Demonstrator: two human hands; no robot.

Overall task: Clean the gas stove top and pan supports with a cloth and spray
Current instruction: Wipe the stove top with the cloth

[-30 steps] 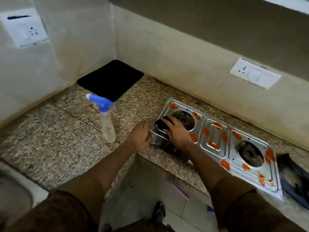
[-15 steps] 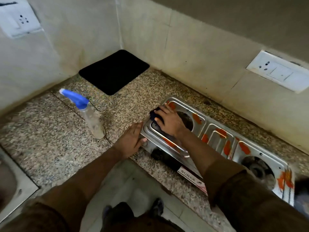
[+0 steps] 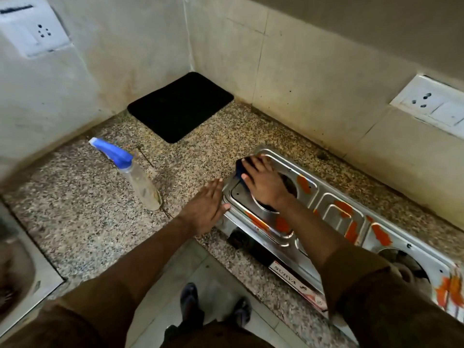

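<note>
Two hands were at the far-left end of the steel gas stove point(image 3: 334, 214), which sat on the speckled granite counter point(image 3: 75, 212) w/ its back edge near the tiled wall. Right hand point(image 3: 263, 184) lay flat, fingers straight, pressing a dark blue cloth point(image 3: 239, 169) onto the stove's far-left corner; only the cloth's left edge showed past the fingers. Left hand point(image 3: 206, 209) rested just left of the stove, fingers straight & together, fingertips touching its left rim, holding nothing. Orange smears point(image 3: 380, 234) covered much of the stove top: around the left burner opening, on the middle panel, and by the right burner. Area right under the cloth looked bare steel. No pan supports were visible on the stove.

Spray bottle point(image 3: 140, 182), clear w/ blue trigger head, stood upright on the counter left of the stove, well apart from both hands. Black mat point(image 3: 180, 106) lay flat behind & left of the stove, in the wall corner. White socket plate point(image 3: 431, 104) was on the wall behind the stove; another socket plate point(image 3: 35, 28) on the wall far left. Steel sink point(image 3: 22, 280) edge showed far left of the stove, blurred.
</note>
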